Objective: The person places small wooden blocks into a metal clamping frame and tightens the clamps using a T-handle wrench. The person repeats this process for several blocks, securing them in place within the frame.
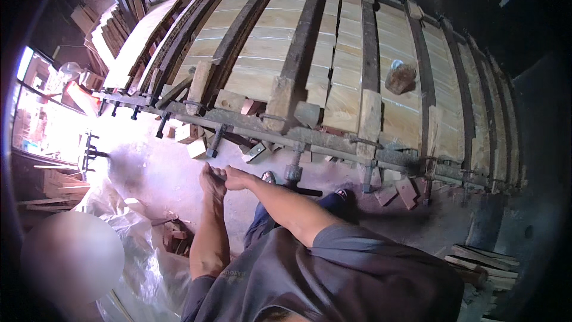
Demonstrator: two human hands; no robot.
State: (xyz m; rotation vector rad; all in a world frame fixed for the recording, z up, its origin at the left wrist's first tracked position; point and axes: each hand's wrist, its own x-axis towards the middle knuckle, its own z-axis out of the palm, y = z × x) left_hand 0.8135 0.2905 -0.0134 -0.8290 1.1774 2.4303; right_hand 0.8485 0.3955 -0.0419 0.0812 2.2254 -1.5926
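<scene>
My left hand (213,185) and my right hand (238,179) are side by side, both closed, just below a threaded clamp screw (216,142) on the front rail. What they grip, if anything, I cannot make out. Pale wooden boards (280,19) lie edge to edge under several dark clamp bars (305,30), with whitish lines along some joints. Right of my hands, a screw with a T-shaped handle (293,174) hangs from the rail, not touched by either hand. Other clamp screws stick out along the same rail.
A brown chunky block (400,77) rests on the boards. Small wood offcuts (406,192) lie below the rail. Crumpled clear plastic sheeting (128,232) is at lower left. Planks (107,36) lean at the far left; more wood strips (485,262) are stacked at lower right.
</scene>
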